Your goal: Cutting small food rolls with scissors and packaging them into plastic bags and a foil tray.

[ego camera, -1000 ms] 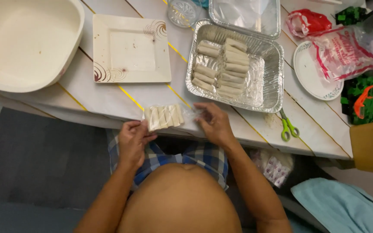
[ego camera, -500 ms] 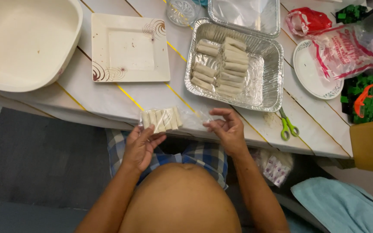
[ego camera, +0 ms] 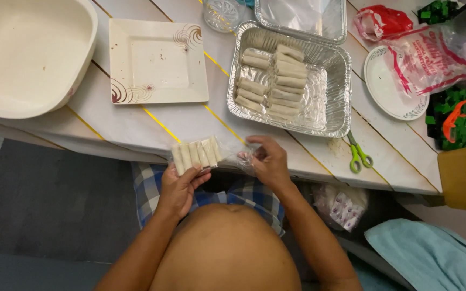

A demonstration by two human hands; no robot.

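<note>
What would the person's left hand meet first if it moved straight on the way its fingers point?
Probably the table edge, then the square plate. The left hand points up and away, holding the bag of rolls. Depth is unclear.

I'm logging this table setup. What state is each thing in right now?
Bag of rolls: held off the table by left hand, right hand at its open end.
Foil tray: uncovered, partly filled with rolls.
Square plate: empty, smeared.
Basin: empty.
Scissors: lying closed.
</note>
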